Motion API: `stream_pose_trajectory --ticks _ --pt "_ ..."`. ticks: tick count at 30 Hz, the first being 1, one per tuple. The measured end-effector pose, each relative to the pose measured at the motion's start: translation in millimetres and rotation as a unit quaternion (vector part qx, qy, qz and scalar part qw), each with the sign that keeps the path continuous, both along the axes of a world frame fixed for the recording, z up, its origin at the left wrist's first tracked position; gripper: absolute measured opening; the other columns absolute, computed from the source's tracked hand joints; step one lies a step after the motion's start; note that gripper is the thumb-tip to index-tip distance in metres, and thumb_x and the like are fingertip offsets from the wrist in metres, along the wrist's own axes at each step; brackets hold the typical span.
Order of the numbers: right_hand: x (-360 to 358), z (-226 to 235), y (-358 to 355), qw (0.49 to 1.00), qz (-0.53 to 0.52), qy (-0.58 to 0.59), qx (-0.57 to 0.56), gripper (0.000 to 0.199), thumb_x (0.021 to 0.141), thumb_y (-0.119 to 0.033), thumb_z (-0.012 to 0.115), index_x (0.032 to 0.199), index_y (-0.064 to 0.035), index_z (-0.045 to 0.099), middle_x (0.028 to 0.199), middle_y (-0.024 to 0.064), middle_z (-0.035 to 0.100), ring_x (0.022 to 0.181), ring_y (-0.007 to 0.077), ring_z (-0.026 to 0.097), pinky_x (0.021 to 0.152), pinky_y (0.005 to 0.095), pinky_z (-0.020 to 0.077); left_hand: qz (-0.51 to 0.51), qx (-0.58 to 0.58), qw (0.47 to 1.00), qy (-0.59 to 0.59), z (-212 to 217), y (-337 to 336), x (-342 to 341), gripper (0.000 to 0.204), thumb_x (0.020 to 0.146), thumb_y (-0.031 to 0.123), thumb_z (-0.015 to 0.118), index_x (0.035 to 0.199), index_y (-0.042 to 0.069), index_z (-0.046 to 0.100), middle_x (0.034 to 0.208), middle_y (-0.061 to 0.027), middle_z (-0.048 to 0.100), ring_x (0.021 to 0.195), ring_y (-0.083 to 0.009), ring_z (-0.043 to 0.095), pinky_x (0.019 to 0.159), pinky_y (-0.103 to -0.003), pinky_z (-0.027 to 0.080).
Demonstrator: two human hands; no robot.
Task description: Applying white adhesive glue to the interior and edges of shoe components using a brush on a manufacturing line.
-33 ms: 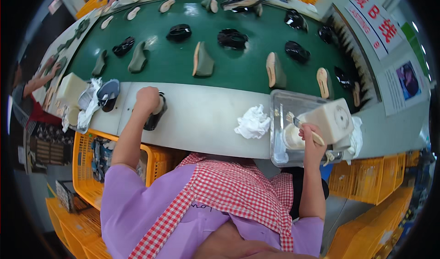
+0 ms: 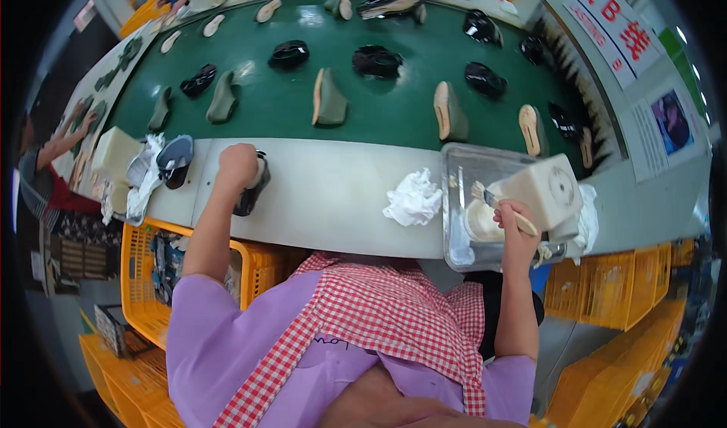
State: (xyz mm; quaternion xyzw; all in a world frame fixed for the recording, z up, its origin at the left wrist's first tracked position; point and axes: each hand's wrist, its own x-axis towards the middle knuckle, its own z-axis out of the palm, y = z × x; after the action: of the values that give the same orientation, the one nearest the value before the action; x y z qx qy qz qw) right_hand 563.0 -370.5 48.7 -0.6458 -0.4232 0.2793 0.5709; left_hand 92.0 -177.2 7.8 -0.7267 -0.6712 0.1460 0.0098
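Nearest, person's torso in purple top and red checked apron [image 2: 379,314], yellow crates [image 2: 144,277] below the desk edge on the left side. Left hand [image 2: 238,164] sits on the grey desk [image 2: 333,193], its grip clamped around a black shoe [image 2: 250,193]; shoe's long axis runs roughly near-to-far, slightly slanted, far end under the fist, near end toward the desk edge. Toe versus heel: cannot tell, hand covers too much. Right hand [image 2: 516,227] has its grip closed on a small brush [image 2: 500,205]; handle slants down-right through the fingers, bristle end points up-left into the clear plastic tray [image 2: 454,201]. Bristles hang over a pale glue tub [image 2: 481,222] inside that tray, beside a cream box-shaped container [image 2: 541,193].

Progress, judged: brush looks to be loading at the tub, shoe is held ready but brush and shoe are well apart, so coating of this shoe is not yet started or is between passes. No wet sheen readable on the shoe.

Between the hands, crumpled white rag [image 2: 413,199] on the desk. Left of the held shoe, another dark shoe upper [image 2: 176,159] and white cloths. Farther, green conveyor belt [image 2: 341,80] carries black uppers and olive-tan lasts, spaced apart. Far left, another person's arm [image 2: 64,144] reaches toward the belt.
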Motion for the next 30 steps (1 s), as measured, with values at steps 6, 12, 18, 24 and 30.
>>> stream_pose_trajectory --ticks 6,12,18,24,30 --pt "26 -15 -21 0.998 -0.062 -0.013 0.015 0.007 0.083 -0.005 0.068 0.087 0.0003 0.066 0.08 0.0001 0.062 0.074 0.0075 0.057 0.067 0.0211 0.0445 -0.066 0.059 0.812 -0.577 16 3 17 0.029 0.087 0.019 0.055 0.108 0.0 0.061 0.099 -0.0178 0.068 0.091 -0.0322 0.067 0.075 -0.04 0.054" --pt "32 -30 -26 0.982 -0.031 -0.186 0.028 0.008 0.078 -0.005 0.069 0.086 -0.0021 0.068 0.085 0.0085 0.068 0.078 0.0185 0.064 0.072 0.0283 0.0486 0.144 -0.394 0.355 -0.835 11 -36 124 0.057 0.091 0.045 0.056 0.123 -0.001 0.049 0.107 -0.0245 0.063 0.074 -0.0436 0.067 0.046 -0.043 0.058" --pt "37 -35 -27 0.948 0.014 -0.316 0.017 0.008 0.078 -0.006 0.07 0.085 -0.003 0.069 0.085 0.0098 0.068 0.08 0.0221 0.064 0.073 0.0306 0.0487 0.22 -0.584 0.335 -0.706 -10 -90 205 0.065 0.091 0.056 0.049 0.114 -0.005 0.056 0.108 -0.022 0.064 0.071 -0.043 0.067 0.041 -0.037 0.053" --pt "37 -30 -30 0.977 0.057 -0.204 -0.026 0.008 0.08 -0.007 0.069 0.086 -0.0028 0.069 0.085 0.0072 0.068 0.079 0.0171 0.063 0.073 0.028 0.0478 0.14 -0.613 0.395 -0.669 -9 -109 221 0.046 0.087 0.032 0.066 0.108 -0.008 0.059 0.105 -0.0195 0.064 0.078 -0.0386 0.068 0.045 -0.035 0.058" --pt "37 -24 -36 0.998 0.052 0.029 -0.019 0.009 0.08 -0.006 0.07 0.087 -0.0012 0.069 0.084 0.0057 0.068 0.079 0.0127 0.062 0.073 0.0241 0.0471 0.135 -0.631 0.385 -0.66 -11 -89 232 0.031 0.084 0.018 0.069 0.106 -0.001 0.06 0.107 -0.0204 0.062 0.083 -0.0391 0.068 0.053 -0.036 0.059"
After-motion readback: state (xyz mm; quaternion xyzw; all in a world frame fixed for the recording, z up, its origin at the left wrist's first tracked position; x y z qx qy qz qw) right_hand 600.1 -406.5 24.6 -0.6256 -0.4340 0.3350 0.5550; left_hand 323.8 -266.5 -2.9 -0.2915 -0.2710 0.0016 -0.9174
